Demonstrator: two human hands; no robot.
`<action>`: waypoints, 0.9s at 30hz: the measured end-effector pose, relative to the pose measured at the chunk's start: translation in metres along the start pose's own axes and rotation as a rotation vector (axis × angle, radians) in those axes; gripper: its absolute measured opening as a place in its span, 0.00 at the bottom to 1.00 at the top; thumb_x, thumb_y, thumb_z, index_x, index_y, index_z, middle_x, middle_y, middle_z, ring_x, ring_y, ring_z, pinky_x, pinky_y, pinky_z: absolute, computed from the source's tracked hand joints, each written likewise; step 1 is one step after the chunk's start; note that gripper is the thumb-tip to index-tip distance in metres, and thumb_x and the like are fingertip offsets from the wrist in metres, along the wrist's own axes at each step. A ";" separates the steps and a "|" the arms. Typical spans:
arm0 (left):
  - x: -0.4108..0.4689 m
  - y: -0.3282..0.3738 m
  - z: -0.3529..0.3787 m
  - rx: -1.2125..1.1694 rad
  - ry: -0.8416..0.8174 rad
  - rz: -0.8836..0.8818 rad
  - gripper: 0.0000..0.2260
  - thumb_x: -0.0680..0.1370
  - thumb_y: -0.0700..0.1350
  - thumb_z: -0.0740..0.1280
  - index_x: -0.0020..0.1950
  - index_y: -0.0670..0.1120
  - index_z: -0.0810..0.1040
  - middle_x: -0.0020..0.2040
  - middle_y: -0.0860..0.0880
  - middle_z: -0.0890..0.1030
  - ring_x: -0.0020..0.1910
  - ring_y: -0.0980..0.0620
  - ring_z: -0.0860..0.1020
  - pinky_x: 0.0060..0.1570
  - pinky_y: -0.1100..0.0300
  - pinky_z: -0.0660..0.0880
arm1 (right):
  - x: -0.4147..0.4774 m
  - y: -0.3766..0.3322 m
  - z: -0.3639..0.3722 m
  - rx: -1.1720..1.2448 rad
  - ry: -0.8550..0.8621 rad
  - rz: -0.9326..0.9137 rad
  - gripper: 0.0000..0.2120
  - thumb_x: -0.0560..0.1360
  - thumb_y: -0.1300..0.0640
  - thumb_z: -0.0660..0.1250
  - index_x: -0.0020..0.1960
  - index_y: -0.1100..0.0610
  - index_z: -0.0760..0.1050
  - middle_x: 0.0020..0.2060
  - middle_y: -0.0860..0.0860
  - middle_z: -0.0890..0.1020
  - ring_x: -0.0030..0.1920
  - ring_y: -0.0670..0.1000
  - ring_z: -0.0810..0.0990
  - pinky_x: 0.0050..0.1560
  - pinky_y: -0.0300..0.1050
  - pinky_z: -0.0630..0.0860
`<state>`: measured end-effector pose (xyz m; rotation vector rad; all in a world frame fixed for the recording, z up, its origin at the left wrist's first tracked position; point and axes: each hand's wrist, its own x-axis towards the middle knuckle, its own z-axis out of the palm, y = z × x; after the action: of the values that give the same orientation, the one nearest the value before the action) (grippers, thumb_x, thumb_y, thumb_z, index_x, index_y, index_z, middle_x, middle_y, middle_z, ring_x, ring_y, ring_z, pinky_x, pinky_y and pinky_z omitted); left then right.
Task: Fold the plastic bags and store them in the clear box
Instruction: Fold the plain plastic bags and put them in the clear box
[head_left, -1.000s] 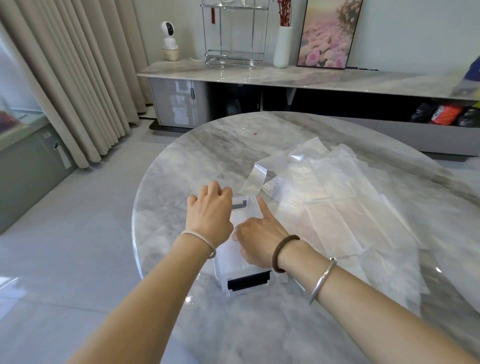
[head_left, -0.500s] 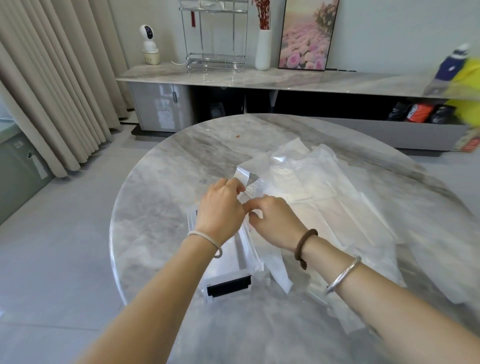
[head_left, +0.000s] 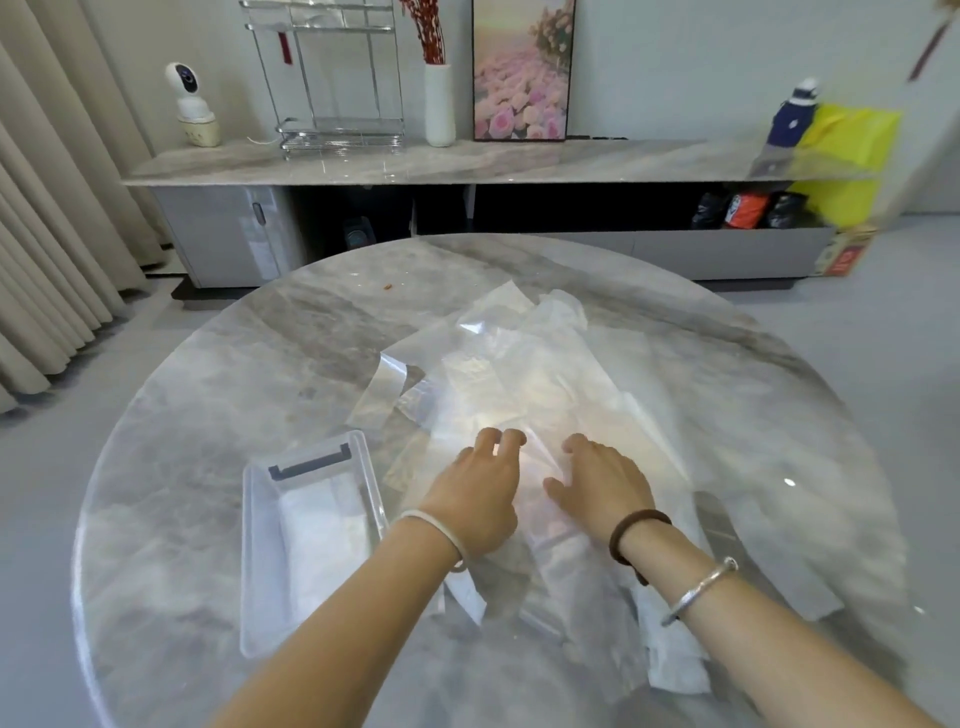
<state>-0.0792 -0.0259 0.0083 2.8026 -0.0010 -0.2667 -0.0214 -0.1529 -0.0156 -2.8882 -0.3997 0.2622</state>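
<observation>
Directly under right hand (head_left: 602, 488), plastic bags (head_left: 519, 374)

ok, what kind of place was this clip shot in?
Most likely a home living or dining room: a round marble table, a long low sideboard holding a framed flower picture and white vase, and floor-length curtains on the left.

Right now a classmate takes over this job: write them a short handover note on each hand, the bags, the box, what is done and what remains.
Left hand: fingers relaxed, resting on the loose plastic bags, gripping nothing.
Right hand: likewise, beside it on the same pile.
Clear box: open on the table, left of both hands, folded plastic inside.
Done: some plastic appears stored.
Left: fold the pile and box it.
</observation>
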 end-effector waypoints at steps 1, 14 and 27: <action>0.000 0.000 0.003 0.091 -0.047 0.034 0.29 0.75 0.35 0.59 0.74 0.44 0.53 0.73 0.43 0.57 0.69 0.42 0.65 0.63 0.54 0.66 | -0.002 0.000 -0.002 0.021 0.020 -0.010 0.17 0.77 0.51 0.59 0.62 0.58 0.69 0.58 0.54 0.78 0.59 0.57 0.76 0.56 0.46 0.71; 0.002 -0.026 -0.011 0.587 0.330 0.143 0.18 0.45 0.37 0.80 0.29 0.51 0.83 0.45 0.44 0.84 0.49 0.42 0.83 0.44 0.33 0.74 | -0.021 0.028 -0.032 0.710 -0.216 -0.026 0.17 0.73 0.43 0.64 0.40 0.56 0.81 0.44 0.50 0.84 0.47 0.50 0.81 0.49 0.41 0.73; -0.004 -0.024 -0.013 0.462 0.643 0.294 0.16 0.52 0.32 0.77 0.34 0.47 0.84 0.49 0.42 0.83 0.59 0.41 0.77 0.51 0.31 0.71 | -0.012 -0.009 -0.013 1.129 -0.515 0.154 0.30 0.77 0.36 0.47 0.58 0.58 0.73 0.43 0.52 0.81 0.40 0.48 0.79 0.43 0.42 0.77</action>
<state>-0.0817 0.0015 0.0138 3.1386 -0.3618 0.7977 -0.0323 -0.1503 0.0003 -1.7100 -0.0428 0.9120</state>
